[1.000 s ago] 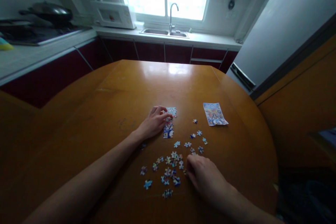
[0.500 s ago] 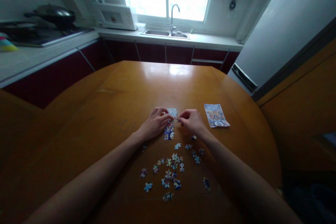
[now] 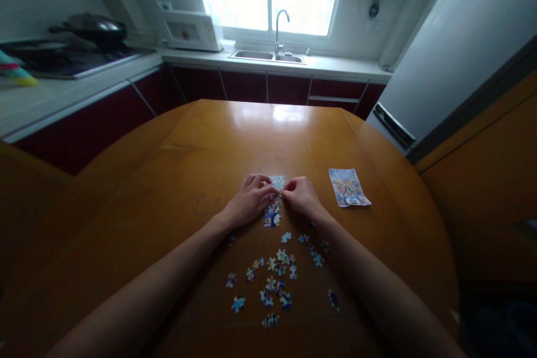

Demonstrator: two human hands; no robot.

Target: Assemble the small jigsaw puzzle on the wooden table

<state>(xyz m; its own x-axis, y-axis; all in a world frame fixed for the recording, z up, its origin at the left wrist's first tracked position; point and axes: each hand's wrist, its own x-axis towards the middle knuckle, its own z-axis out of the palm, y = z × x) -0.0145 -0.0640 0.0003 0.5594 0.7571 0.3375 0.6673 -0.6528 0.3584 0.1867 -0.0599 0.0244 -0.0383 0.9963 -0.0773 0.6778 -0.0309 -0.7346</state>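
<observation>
A narrow strip of joined jigsaw puzzle point(image 3: 272, 219) lies on the wooden table, blue and white at both ends. My left hand point(image 3: 250, 200) rests over its left side, fingers bent and gripping it against the tabletop. At the strip's right edge, my right hand point(image 3: 301, 196) is closed in a pinch on a small puzzle piece, mostly hidden by the fingertips. The two hands' fingertips almost meet over the middle of the strip. Closer to me, several loose puzzle pieces point(image 3: 271, 283) are scattered between my forearms.
A creased picture sheet point(image 3: 349, 188) lies right of my right hand on the table point(image 3: 210, 140). Single pieces lie apart, such as a dark piece point(image 3: 333, 300) beside my right forearm. Beyond the table are a counter with a sink point(image 3: 254, 55), a microwave point(image 3: 191, 31) and a lidded pan point(image 3: 96, 28).
My right hand has moved slightly left, bringing its pinched piece to the strip's right edge. My left hand stays on the strip. The whole view has shifted a little.
</observation>
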